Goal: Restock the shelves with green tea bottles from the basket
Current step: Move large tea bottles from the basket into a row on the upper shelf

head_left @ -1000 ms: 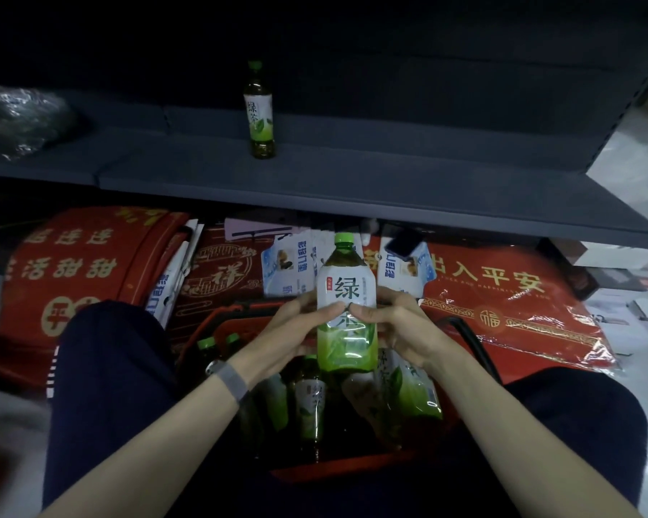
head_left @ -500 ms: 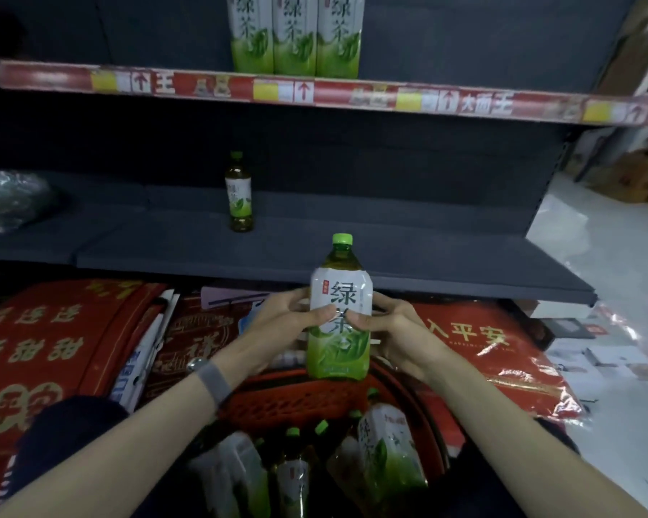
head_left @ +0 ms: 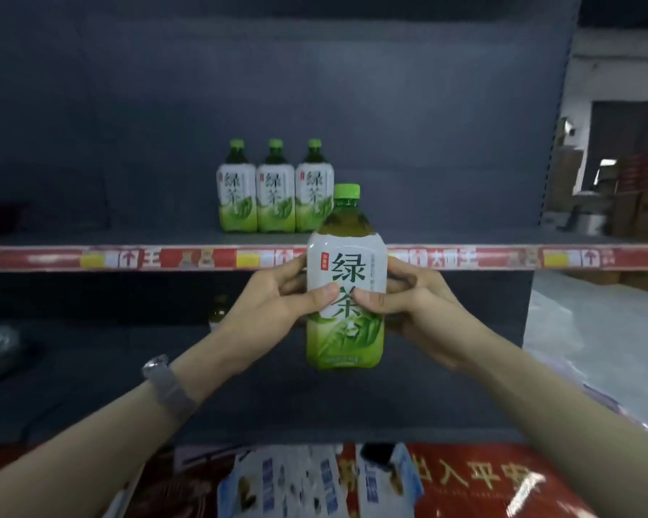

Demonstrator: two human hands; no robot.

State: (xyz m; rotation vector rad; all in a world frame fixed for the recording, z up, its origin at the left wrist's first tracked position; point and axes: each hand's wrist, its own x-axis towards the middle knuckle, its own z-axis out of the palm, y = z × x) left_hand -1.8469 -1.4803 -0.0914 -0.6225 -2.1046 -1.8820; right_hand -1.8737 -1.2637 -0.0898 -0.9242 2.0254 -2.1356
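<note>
The large green tea bottle (head_left: 347,267) has risen from just above the basket to the height of the upper shelf (head_left: 464,236), its cap now above the red price strip (head_left: 128,259) and its base below it. The view has tilted up with it, so the basket has dropped out of the picture. Both hands keep the same grip as a moment ago: the left hand (head_left: 274,302) and right hand (head_left: 419,312) each wrap the bottle's sides, thumbs meeting on the front of the label and fingers curled behind. The bottle is upright, label facing the person, and held in the air, not yet resting on any surface. On the upper shelf, a row of 3 matching bottles (head_left: 275,188) stands side by side, and the held bottle sits in front of and just right of the third. A smaller bottle (head_left: 217,312) shows on the lower shelf (head_left: 315,405), partly hidden by the left hand. I judge the lift nearly done; what remains is to raise the base over the strip and set it down beside the row
</note>
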